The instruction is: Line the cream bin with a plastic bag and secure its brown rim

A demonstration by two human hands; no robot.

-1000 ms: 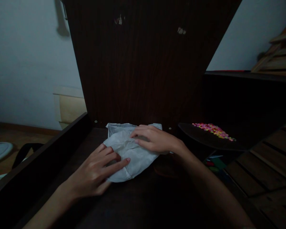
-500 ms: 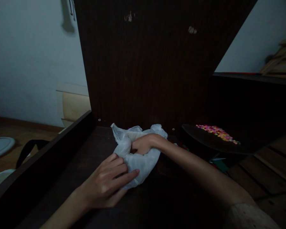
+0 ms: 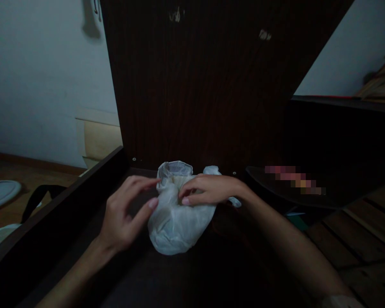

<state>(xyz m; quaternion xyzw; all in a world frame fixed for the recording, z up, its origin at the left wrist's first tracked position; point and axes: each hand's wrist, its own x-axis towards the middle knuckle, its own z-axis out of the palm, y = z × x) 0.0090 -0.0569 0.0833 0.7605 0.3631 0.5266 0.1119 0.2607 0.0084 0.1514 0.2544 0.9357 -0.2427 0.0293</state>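
Observation:
A crumpled white plastic bag point(image 3: 179, 229) rests on the dark wooden surface, its mouth open toward the top. My right hand point(image 3: 213, 188) reaches over the bag's mouth from the right. Its fingers are curled with thumb and fingertips close together; whatever lies between them is hidden. On the bag's left side, my left hand point(image 3: 125, 214) holds nothing, thumb and fingers apart, fingertips close to the bag's upper left rim. The bag's contents cannot be made out.
A dark upright panel point(image 3: 199, 94) stands behind the bag. Along the left runs a raised wooden edge point(image 3: 67, 201). At right, a dark rounded shelf point(image 3: 259, 182) bears a pixelated pinkish patch point(image 3: 295, 179). Wooden slats point(image 3: 356, 231) lie at lower right.
My right hand has drawn partly out of the bag, so its fingers now show. My left hand has let go of the bag, moved up and left, and opened.

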